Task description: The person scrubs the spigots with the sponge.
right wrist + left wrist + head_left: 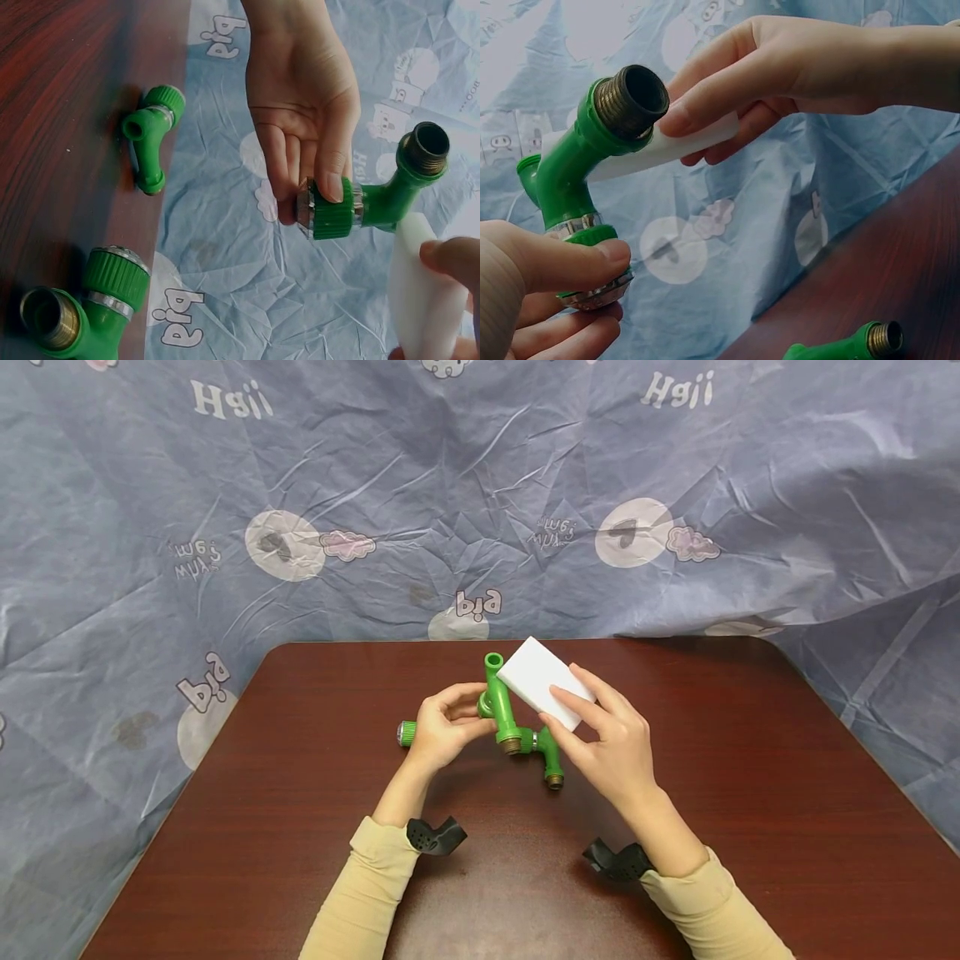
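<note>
Dark red-brown tabletop [750, 760], glossy at its near edge, fills the lower part of the head view. At lower centre, two pale yellow sleeves [367, 885] enter from the bottom edge, each with a black wrist-worn device [617, 862] beside its cuff. Left of centre, the left hand [444, 731] pinches the ribbed knob of a green tap [504, 706] between thumb and fingers. This tap is raised at mid-frame, its brass threaded outlet pointing downward. Right of centre, the right hand [615, 747] grips a white block [536, 677] between thumb and fingertips; the block is tilted, one edge against the tap's green body in the right wrist view. Two similar taps lie on the table: a second tap [552, 752], just right of centre, and a third tap [407, 733], mostly hidden behind the left hand. Beyond, wrinkled blue-grey cloth [420, 468] with printed lettering spans the upper frame.
</note>
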